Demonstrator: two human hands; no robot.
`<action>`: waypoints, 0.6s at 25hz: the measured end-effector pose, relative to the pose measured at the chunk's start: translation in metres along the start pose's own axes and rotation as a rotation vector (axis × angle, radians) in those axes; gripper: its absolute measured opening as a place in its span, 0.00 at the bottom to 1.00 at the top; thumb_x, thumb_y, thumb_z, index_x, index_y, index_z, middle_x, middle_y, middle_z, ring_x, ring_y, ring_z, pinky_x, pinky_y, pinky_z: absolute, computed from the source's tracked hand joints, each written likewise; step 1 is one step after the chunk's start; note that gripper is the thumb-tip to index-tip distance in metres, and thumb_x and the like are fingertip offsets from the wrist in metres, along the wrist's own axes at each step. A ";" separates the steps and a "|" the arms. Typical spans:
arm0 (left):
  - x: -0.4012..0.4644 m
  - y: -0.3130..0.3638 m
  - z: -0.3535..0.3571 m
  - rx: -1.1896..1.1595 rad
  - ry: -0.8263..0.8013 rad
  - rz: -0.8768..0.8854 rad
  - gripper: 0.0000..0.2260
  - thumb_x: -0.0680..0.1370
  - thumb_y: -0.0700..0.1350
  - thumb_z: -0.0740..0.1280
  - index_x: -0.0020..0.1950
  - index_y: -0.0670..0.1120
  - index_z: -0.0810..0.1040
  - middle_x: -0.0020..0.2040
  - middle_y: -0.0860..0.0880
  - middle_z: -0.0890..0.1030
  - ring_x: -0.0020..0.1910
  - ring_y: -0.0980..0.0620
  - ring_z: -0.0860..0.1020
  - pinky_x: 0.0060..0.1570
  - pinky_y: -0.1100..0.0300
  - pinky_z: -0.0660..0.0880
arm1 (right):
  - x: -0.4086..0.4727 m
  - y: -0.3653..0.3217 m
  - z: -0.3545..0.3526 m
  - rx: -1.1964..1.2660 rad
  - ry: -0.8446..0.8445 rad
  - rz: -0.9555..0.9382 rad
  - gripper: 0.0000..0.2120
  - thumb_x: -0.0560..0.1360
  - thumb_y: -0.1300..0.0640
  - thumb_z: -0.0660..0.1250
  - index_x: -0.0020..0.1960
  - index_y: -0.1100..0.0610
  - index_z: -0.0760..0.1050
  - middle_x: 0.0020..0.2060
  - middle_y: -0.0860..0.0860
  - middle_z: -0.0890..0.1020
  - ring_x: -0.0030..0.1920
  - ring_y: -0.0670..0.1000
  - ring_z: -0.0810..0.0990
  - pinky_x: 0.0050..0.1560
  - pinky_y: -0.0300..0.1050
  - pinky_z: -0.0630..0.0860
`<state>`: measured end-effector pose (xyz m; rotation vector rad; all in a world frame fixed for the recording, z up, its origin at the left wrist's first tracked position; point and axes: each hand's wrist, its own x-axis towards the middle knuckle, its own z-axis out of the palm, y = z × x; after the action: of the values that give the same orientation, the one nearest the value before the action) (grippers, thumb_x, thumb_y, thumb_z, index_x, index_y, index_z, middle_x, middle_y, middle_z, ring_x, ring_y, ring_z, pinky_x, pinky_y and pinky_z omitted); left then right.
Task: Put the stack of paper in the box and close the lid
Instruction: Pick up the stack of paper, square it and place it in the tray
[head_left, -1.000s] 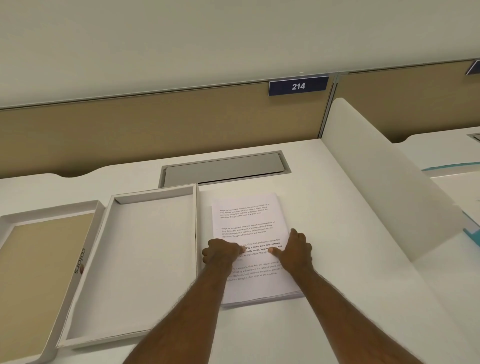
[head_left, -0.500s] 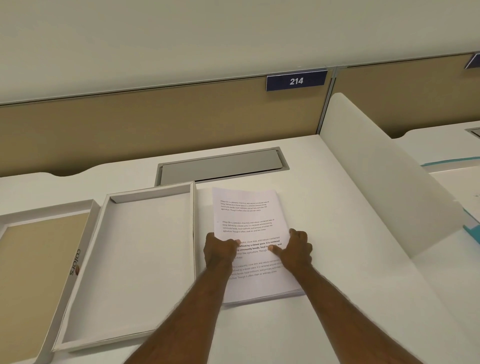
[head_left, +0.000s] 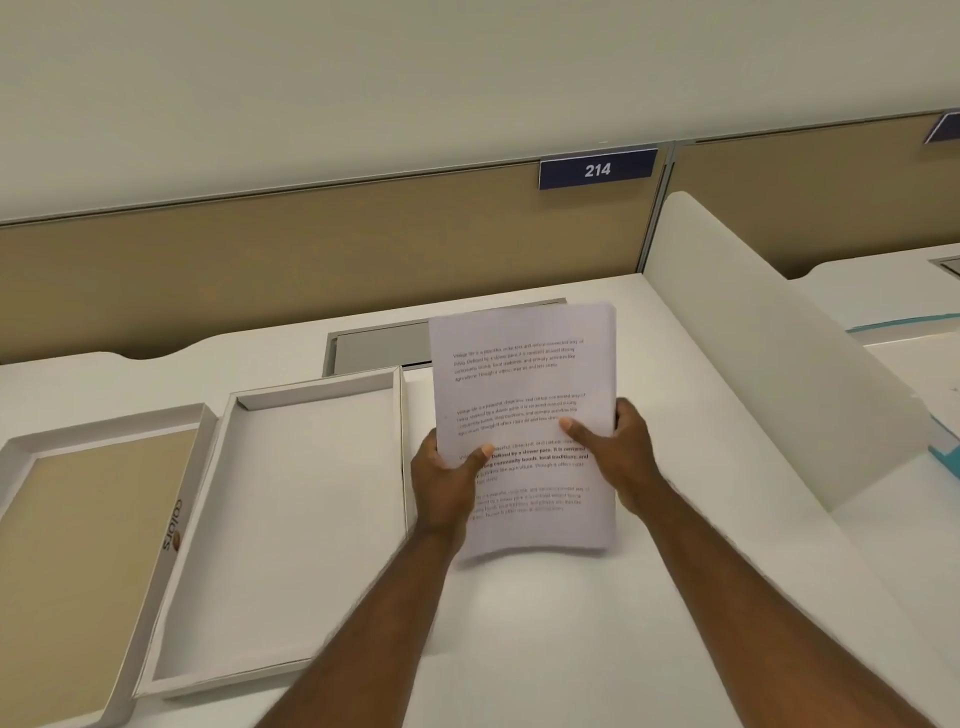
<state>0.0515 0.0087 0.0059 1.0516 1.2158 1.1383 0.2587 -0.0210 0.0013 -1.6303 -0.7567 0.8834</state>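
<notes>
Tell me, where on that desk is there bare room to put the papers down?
The open box is bare inside. The desk is free between box and divider, below the raised paper. The left side is crowded: lid against box.

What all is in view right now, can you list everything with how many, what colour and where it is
stack of paper: one, white with printed text, held up above the desk, right of the box
box: one, white, open and empty, on the desk left of centre
lid: one, white rim with tan inside, lying open side up at far left beside the box
desk: one, white, under everything
cable hatch: one, grey, set in the desk behind the box
partition: tan, along the back of the desk
number sign: one, dark blue, reads 214, on top of the partition
side divider: one, white, right of the desk
left hand: gripping the stack's left edge
right hand: gripping the stack's right edge
</notes>
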 end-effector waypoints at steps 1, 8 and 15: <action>0.003 0.007 0.001 -0.014 -0.001 0.040 0.18 0.70 0.33 0.75 0.59 0.40 0.78 0.53 0.43 0.85 0.50 0.43 0.85 0.45 0.53 0.84 | -0.002 -0.008 0.002 -0.004 0.030 -0.072 0.26 0.62 0.47 0.79 0.53 0.53 0.72 0.49 0.49 0.83 0.47 0.51 0.84 0.47 0.51 0.82; 0.002 0.019 0.007 0.032 -0.017 0.204 0.16 0.75 0.40 0.73 0.57 0.52 0.72 0.52 0.54 0.81 0.54 0.51 0.81 0.45 0.62 0.82 | -0.029 -0.021 0.007 0.007 0.131 -0.288 0.22 0.68 0.49 0.76 0.58 0.50 0.71 0.51 0.47 0.82 0.51 0.50 0.82 0.51 0.53 0.82; 0.007 0.037 0.007 0.040 -0.029 0.287 0.22 0.72 0.44 0.75 0.60 0.57 0.69 0.54 0.60 0.79 0.50 0.67 0.80 0.41 0.73 0.78 | -0.044 -0.038 0.016 0.097 0.253 -0.450 0.26 0.67 0.51 0.75 0.62 0.46 0.69 0.52 0.44 0.80 0.52 0.45 0.80 0.51 0.49 0.82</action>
<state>0.0558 0.0207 0.0415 1.2986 1.0917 1.3166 0.2206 -0.0421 0.0431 -1.3761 -0.8423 0.3791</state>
